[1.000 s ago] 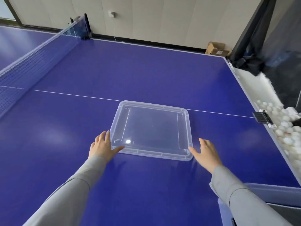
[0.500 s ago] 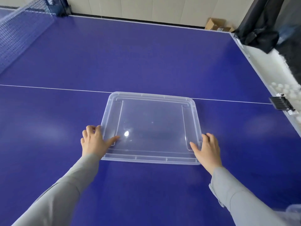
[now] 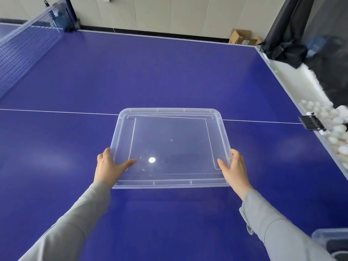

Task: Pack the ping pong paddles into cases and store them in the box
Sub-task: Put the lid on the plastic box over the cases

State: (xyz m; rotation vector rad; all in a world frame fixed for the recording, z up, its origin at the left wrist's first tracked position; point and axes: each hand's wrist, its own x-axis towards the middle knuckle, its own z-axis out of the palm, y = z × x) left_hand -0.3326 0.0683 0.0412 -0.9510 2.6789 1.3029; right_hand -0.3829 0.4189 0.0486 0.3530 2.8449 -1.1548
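Left grip [image 3: 110, 166] and right grip [image 3: 234, 167] clasping clear lid [image 3: 170, 144], blue table [image 3: 150, 72]

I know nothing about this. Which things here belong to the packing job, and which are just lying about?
Part of the job:
clear plastic lid, held by the left hand and right hand
clear box, bottom right corner

Just lying about:
net
white balls
black clip
cardboard boxes

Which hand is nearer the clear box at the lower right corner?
Right. The right hand grips the lid's right edge, on the clear box's side; the left hand grips the far, left edge.
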